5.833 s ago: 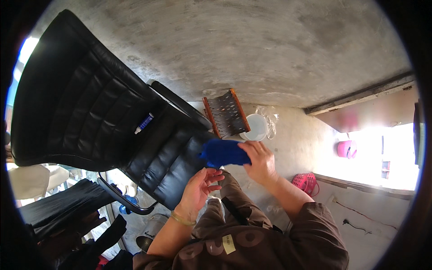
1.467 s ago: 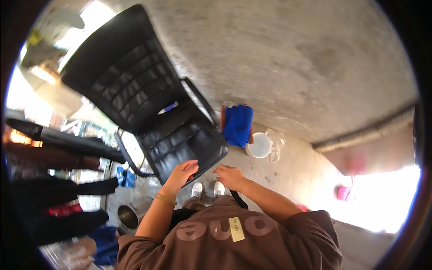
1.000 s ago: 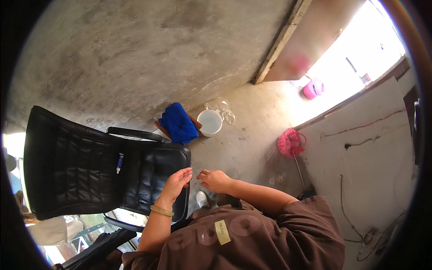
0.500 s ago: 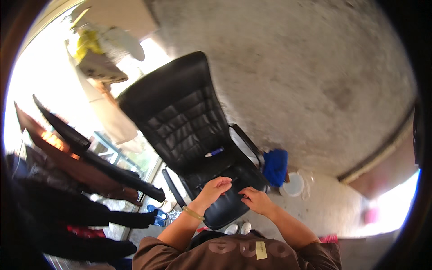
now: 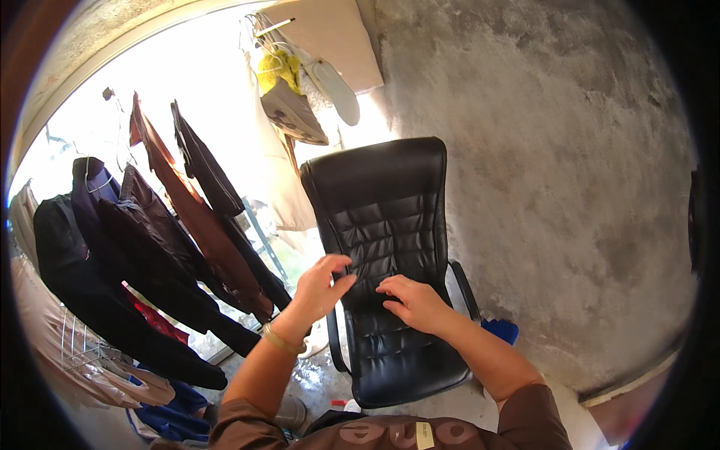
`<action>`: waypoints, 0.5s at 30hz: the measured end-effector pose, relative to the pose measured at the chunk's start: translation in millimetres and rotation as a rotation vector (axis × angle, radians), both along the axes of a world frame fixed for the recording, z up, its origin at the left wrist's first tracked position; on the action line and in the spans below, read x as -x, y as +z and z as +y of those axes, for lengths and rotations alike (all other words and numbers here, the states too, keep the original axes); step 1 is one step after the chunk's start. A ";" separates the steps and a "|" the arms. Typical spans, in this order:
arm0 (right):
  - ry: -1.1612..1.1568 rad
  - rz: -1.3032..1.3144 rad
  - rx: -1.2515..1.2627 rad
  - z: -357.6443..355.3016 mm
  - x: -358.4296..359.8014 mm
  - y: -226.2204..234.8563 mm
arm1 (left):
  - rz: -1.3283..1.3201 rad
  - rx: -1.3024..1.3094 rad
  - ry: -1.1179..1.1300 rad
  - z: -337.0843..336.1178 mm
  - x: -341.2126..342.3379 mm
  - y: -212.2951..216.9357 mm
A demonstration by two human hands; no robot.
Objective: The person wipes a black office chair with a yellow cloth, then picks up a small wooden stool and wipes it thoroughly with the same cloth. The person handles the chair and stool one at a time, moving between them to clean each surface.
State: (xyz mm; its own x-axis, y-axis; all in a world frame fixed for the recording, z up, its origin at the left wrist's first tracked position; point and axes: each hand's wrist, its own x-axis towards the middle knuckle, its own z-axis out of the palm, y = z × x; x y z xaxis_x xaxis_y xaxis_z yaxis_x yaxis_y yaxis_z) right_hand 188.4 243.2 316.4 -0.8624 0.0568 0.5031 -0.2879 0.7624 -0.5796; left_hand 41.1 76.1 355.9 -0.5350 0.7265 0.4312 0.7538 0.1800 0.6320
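Observation:
A black padded office chair [image 5: 386, 217] with a quilted backrest faces me. My left hand [image 5: 321, 289] is raised over the left edge of the chair, with its thumb apart from its bent fingers and nothing held. A pale bangle [image 5: 282, 341] circles that wrist. Slightly right of it, my right hand [image 5: 414, 301] hovers over the lower backrest, its fingers loosely stretched and thumb apart, also holding nothing. Both hands seem to be in the air; contact with the chair cannot be made out. Part of the seat is hidden by my hands and right forearm.
Dark garments [image 5: 131, 259] hang on the left before a bright opening. Shoes [image 5: 291, 112] and a yellow cloth [image 5: 277, 69] hang behind the chair. A rough grey wall [image 5: 547, 172] rises on the right. Something blue [image 5: 501, 330] shows beside the right armrest [image 5: 465, 291].
My view has turned, so the chair stands more upright and farther right, and more hanging clothes show. The small blue-and-white object on the seat no longer shows. Both hands still hold nothing.

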 end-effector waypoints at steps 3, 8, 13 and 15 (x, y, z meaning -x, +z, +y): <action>0.001 0.050 -0.033 6.2 23.6 30.9 | 0.375 -0.033 0.052 9.1 28.1 45.4; -0.060 0.155 -0.092 17.8 74.7 73.7 | 0.663 -0.015 0.170 37.4 87.2 103.1; -0.131 0.166 -0.001 33.0 144.6 115.2 | 0.945 0.024 0.176 76.3 161.9 137.3; -0.159 0.171 0.055 33.7 174.1 133.0 | 1.050 0.160 0.212 91.9 196.7 142.7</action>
